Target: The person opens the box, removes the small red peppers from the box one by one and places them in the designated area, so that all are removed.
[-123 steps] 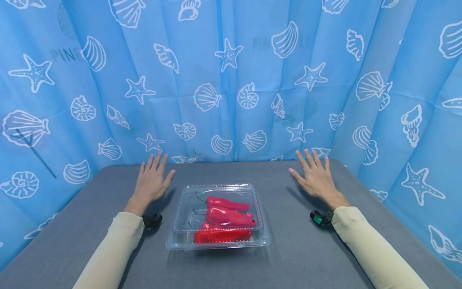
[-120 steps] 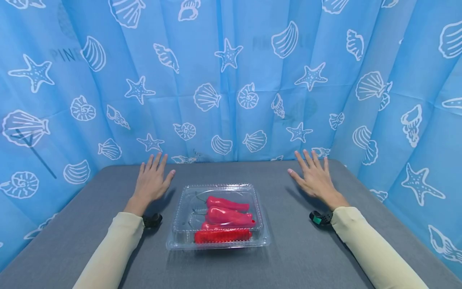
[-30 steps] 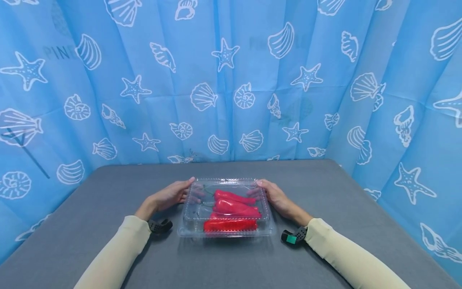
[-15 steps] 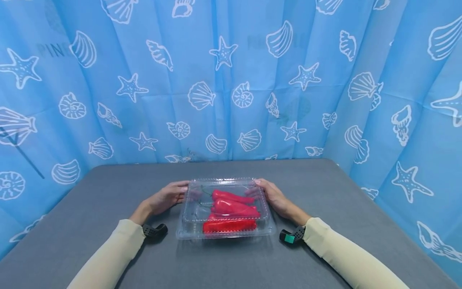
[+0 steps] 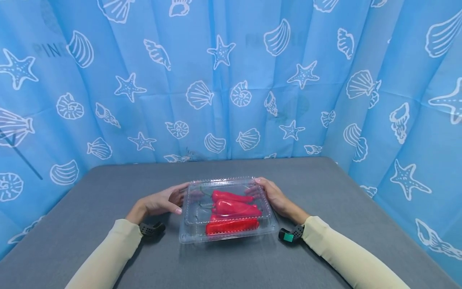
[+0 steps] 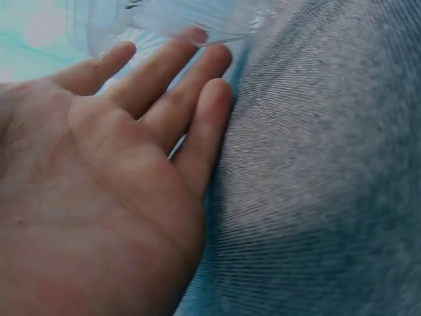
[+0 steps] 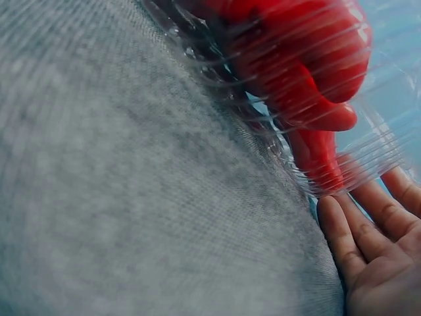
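Note:
A clear plastic clamshell box (image 5: pixel 195 230) with its lid down lies on the grey table, turned slightly. Inside are several red peppers (image 5: pixel 231 206), some with thin green stems. My left hand (image 5: pixel 159 202) is at the box's left side, its thumb held apart from the fingers. In the left wrist view that palm (image 6: pixel 99 197) faces the camera and the fingertips reach the box's edge. My right hand (image 5: pixel 276 196) grips the far right corner, thumb on the rim and fingers against the side. The right wrist view shows those fingers (image 7: pixel 339 227) touching the ribbed wall below the peppers.
The grey cloth-covered table (image 5: pixel 231 269) stretches around the box. Behind it and on both sides hangs a blue curtain (image 5: pixel 223 108) with white shells and starfish. Dark bands (image 5: pixel 291 235) sit at both wrists.
From lying flat on the table, both hands have come to the box, which shifted right and has now turned slightly. Lately my left thumb has swung off the far left corner, toward me.

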Demonstrator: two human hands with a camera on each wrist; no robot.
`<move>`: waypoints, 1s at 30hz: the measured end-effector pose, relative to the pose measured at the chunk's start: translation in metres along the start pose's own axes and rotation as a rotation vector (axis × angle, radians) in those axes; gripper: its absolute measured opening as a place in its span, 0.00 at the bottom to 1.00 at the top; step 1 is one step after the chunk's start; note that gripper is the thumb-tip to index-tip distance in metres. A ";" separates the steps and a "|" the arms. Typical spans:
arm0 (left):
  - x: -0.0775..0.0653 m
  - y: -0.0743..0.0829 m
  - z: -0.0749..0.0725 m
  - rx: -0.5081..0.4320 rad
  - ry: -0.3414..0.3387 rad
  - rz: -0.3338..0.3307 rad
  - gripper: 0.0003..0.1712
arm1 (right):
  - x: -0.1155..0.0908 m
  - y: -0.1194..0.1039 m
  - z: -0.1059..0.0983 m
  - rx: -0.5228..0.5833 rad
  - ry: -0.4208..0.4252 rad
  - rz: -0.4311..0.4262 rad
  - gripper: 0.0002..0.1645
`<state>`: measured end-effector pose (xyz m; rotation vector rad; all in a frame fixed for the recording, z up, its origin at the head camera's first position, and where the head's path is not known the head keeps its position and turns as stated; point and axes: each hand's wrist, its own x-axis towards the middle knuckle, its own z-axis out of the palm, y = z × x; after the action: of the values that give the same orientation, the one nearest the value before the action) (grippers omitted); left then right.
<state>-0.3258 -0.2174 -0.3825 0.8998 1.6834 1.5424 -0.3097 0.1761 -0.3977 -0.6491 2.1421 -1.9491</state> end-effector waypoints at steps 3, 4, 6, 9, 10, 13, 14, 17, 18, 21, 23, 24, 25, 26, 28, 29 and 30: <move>-0.001 0.001 0.001 0.008 -0.031 -0.017 0.61 | 0.000 0.000 0.000 -0.002 0.005 -0.004 0.35; -0.001 0.001 0.002 0.012 -0.036 -0.021 0.61 | 0.000 0.000 0.000 -0.003 0.006 -0.007 0.35; 0.000 0.001 0.002 0.023 -0.037 -0.013 0.59 | 0.000 0.001 0.000 -0.003 0.009 -0.012 0.35; 0.002 0.001 0.002 0.045 -0.011 -0.002 0.55 | 0.000 0.001 -0.001 -0.005 0.007 -0.015 0.35; 0.003 0.002 0.003 0.052 0.000 -0.001 0.54 | 0.000 0.001 -0.001 -0.006 0.007 -0.014 0.35; 0.004 0.002 0.003 0.063 0.033 0.000 0.53 | 0.000 0.000 0.000 -0.009 0.010 0.007 0.36; 0.004 0.002 0.003 0.066 0.041 0.006 0.53 | 0.000 0.000 0.000 -0.009 0.011 0.014 0.37; 0.007 0.000 0.003 0.065 0.059 0.042 0.55 | -0.001 -0.001 0.000 -0.016 0.010 0.022 0.38; 0.008 -0.001 0.003 0.060 0.066 0.054 0.56 | -0.002 -0.001 -0.001 -0.020 0.008 0.020 0.38; 0.010 -0.003 0.004 0.068 0.097 0.075 0.54 | -0.002 -0.001 -0.001 -0.033 0.005 0.022 0.39; 0.011 -0.004 0.005 0.090 0.128 0.071 0.49 | -0.001 -0.001 -0.001 -0.040 0.005 0.031 0.41; 0.011 -0.005 0.004 0.103 0.144 0.070 0.46 | -0.001 -0.002 -0.001 -0.047 0.004 0.036 0.41; 0.011 -0.005 0.005 0.121 0.161 0.068 0.43 | 0.000 -0.002 -0.001 -0.053 0.003 0.042 0.42; 0.011 -0.006 0.005 0.137 0.177 0.068 0.41 | 0.000 -0.002 -0.001 -0.058 0.002 0.043 0.42; 0.011 -0.007 0.005 0.154 0.207 0.072 0.38 | 0.000 -0.002 0.000 -0.067 0.000 0.038 0.42; 0.011 -0.007 0.004 0.157 0.225 0.073 0.37 | 0.000 -0.002 0.000 -0.068 -0.004 0.029 0.42; 0.011 -0.007 0.004 0.156 0.243 0.072 0.36 | 0.000 -0.001 0.000 -0.064 -0.006 0.017 0.42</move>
<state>-0.3286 -0.2060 -0.3900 0.8888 1.9858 1.6394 -0.3099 0.1760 -0.3963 -0.6441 2.2073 -1.8742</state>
